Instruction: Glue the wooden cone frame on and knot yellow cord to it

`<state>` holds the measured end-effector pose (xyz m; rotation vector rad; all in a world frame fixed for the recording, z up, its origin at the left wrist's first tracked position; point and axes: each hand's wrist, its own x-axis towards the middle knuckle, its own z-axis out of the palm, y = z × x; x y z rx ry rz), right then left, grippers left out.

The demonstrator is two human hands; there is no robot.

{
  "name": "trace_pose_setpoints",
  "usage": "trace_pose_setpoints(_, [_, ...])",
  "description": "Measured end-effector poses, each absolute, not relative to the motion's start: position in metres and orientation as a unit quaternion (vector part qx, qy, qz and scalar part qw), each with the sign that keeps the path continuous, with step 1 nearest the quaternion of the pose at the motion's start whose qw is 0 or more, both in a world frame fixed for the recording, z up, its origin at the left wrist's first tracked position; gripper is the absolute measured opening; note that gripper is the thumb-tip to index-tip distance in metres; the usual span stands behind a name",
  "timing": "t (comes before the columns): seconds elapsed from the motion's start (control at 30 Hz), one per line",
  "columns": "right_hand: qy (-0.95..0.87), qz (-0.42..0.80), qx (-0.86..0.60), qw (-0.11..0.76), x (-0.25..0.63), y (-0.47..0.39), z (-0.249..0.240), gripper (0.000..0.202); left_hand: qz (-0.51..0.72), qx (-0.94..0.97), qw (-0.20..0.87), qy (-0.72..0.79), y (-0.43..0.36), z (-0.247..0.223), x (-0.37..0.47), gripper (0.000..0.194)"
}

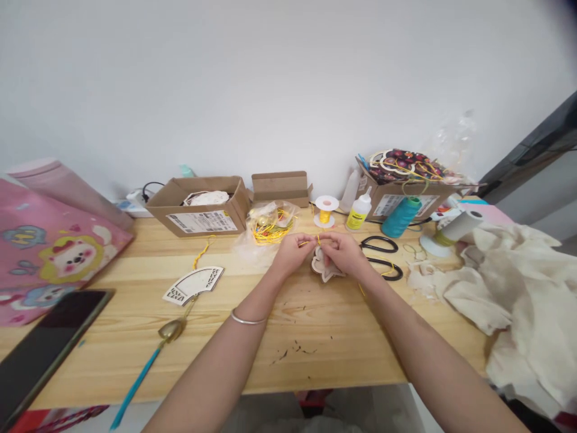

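My left hand (293,251) and my right hand (346,252) meet over the middle of the table, fingers pinched close together. Between the fingertips runs a thin yellow cord (318,239), pinched from both sides. Just beneath the right fingers is a pale wooden cut-out (325,273) with a shaped outline, partly covered by that hand; whether the hand touches it I cannot tell. Black-handled scissors (381,269) lie to the right of my right hand, their blades hidden. Behind the hands stands a spool of yellow cord (325,211).
On the left lie a fan-shaped ornament (193,285) with a blue tassel (139,380), a phone (49,343) and a pink bag (54,246). Cardboard boxes (198,207), a glue bottle (359,211) and a teal thread cone (402,216) line the back. Cream cloth (518,282) is heaped at right.
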<state>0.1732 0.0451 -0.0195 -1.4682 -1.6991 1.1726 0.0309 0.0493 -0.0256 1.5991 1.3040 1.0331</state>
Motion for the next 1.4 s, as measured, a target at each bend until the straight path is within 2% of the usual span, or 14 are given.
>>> trace_pose_setpoints(0.2, [-0.727,0.258,-0.581,0.258,0.17,0.041,-0.016,0.03,0.398,0.629,0.437,0.504,0.046,-0.019,0.033,0.023])
trace_pose_setpoints(0.33, [-0.748,0.225,-0.576,0.241,0.169,0.039,-0.013,0.032,0.405,0.628,0.431,0.506,0.047,-0.022,0.033,0.024])
trace_pose_setpoints(0.43, [-0.738,0.264,-0.573,0.24,0.17,0.04,-0.016,0.035,0.399,0.647,0.384,0.524,0.048,-0.025,0.03,0.025])
trace_pose_setpoints(0.6, [-0.672,0.404,-0.559,0.27,0.173,0.045,-0.021,0.043,0.325,0.705,0.274,0.567,0.045,-0.024,0.028,0.026])
trace_pose_setpoints(0.73, [-0.631,0.469,-0.544,0.293,0.174,0.046,-0.019,0.046,0.308,0.721,0.252,0.568,0.043,-0.021,0.028,0.021])
trace_pose_setpoints(0.8, [-0.643,0.467,-0.529,0.298,0.173,0.045,-0.017,0.041,0.307,0.715,0.252,0.575,0.043,-0.021,0.029,0.022])
trace_pose_setpoints(0.93, [-0.696,0.402,-0.51,0.307,0.172,0.042,-0.015,0.033,0.338,0.697,0.296,0.559,0.044,-0.021,0.03,0.022])
trace_pose_setpoints(1.2, [-0.762,0.217,-0.56,0.244,0.173,0.039,-0.01,0.027,0.383,0.629,0.447,0.508,0.047,-0.025,0.032,0.015])
trace_pose_setpoints(1.4, [-0.767,0.15,-0.572,0.248,0.175,0.04,-0.01,0.024,0.39,0.615,0.481,0.488,0.042,-0.016,0.033,0.019])
